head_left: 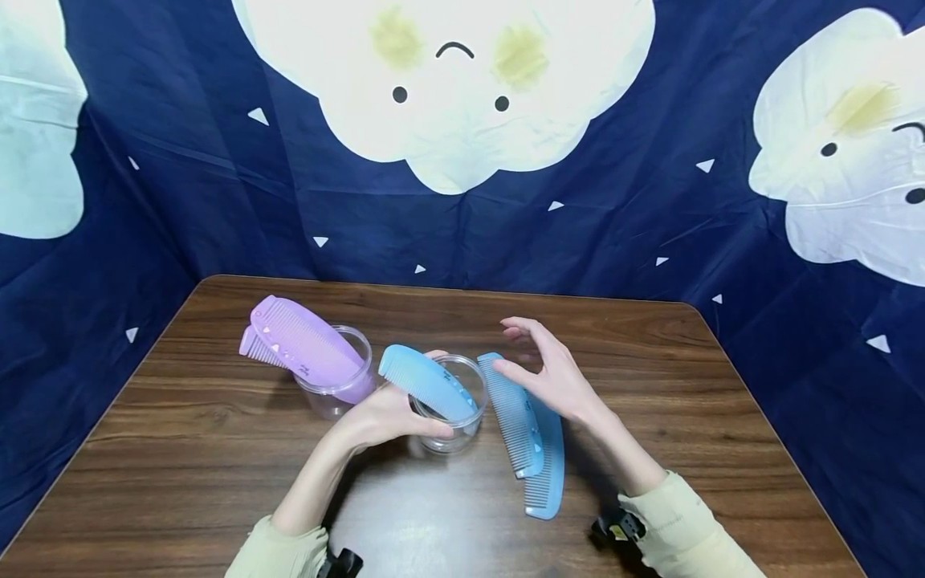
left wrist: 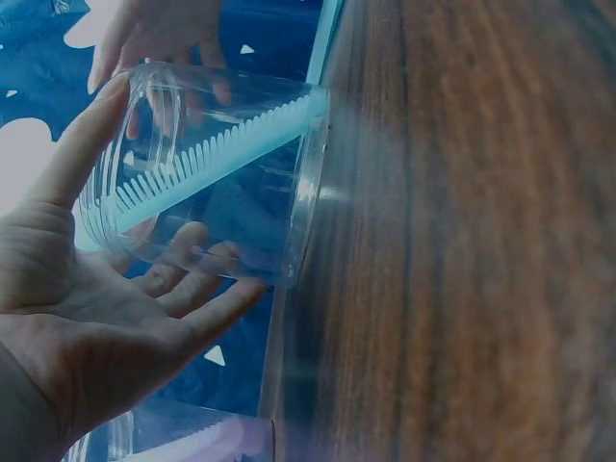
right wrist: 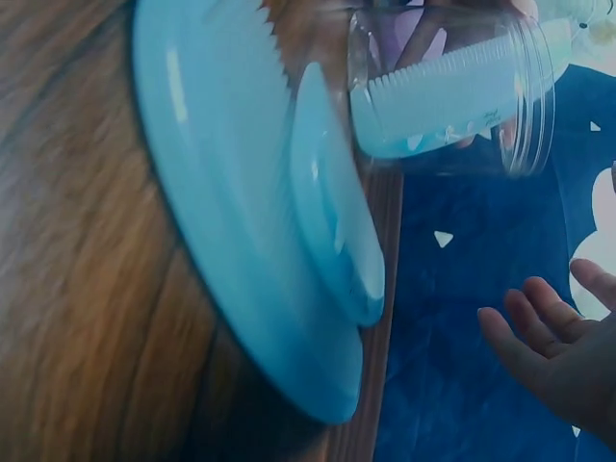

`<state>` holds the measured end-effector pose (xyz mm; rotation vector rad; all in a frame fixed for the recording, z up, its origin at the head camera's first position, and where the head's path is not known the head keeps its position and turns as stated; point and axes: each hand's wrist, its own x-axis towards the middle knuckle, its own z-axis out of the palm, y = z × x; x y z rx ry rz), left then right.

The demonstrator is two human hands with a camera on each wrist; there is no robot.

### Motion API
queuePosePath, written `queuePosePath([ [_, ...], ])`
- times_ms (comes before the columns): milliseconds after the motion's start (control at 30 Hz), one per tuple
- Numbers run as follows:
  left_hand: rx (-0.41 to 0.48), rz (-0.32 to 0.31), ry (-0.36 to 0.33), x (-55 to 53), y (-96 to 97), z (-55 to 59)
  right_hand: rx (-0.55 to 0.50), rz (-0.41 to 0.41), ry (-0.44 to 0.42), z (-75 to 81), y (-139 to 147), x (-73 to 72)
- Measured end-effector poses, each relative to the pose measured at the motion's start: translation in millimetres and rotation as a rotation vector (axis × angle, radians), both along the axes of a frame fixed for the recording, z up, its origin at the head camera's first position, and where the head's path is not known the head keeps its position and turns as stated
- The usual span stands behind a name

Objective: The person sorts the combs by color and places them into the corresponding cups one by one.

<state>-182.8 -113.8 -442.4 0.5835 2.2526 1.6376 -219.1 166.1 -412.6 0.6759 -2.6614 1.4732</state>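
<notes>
My left hand (head_left: 372,417) holds a clear plastic jar (head_left: 446,444) upright on the table, thumb at its near rim and fingers around the far side. Inside leans a blue comb (head_left: 426,379), one end sticking out over the rim to the left. To the right of the jar, my right hand (head_left: 560,377) hovers with fingers spread and nothing in them. Below and beside it, two more blue combs lie overlapped, a smaller one (head_left: 511,417) on top of a larger one (head_left: 555,466). The right wrist view shows both blue combs (right wrist: 241,192) close up.
Left of my left hand stands a second clear jar (head_left: 325,405) with purple combs (head_left: 307,341) leaning out of it to the upper left. Everything sits on a brown wooden table (head_left: 181,474). A dark blue cloth (head_left: 217,201) with white clouds hangs behind it.
</notes>
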Motion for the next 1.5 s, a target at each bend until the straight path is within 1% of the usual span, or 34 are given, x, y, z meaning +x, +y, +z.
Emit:
queuePosePath([
  [233, -0.007, 0.01, -0.007, 0.2, -1.2, 1.2, 0.054, -0.017, -0.019, -1.3, 11, 4.0],
  [400, -0.01, 0.007, 0.0, -0.6, -1.4, 1.8, 0.135, -0.024, -0.039, -1.2, 17, 6.9],
  [533, 0.003, 0.012, -0.012, -0.6, -1.3, 3.0, 0.187, -0.019, -0.07, -4.1, 20, 8.7],
  [633, 0.001, 0.017, -0.016, -0.2, -1.1, 4.0, 0.23, -0.023, -0.069, -9.0, 22, 11.1],
  [733, -0.004, 0.019, -0.015, 0.1, -1.0, 4.7, 0.299, -0.032, -0.039, -12.8, 23, 14.6],
  [933, -0.01, 0.02, 0.003, 0.8, -1.8, 3.8, 0.423, -0.039, 0.007, -16.1, 19, 20.7],
  [1100, -0.02, 0.031, 0.012, 1.8, -1.3, 2.5, 0.506, -0.035, -0.005, -17.7, 13, 23.2],
  [1267, -0.026, 0.031, 0.01, 1.8, -0.7, 1.5, 0.605, -0.059, -0.016, -19.3, 7, 25.4],
  [1500, -0.021, 0.027, 0.006, 0.2, 0.1, -0.4, 0.7, -0.09, -0.043, -20.0, -4, 28.1],
])
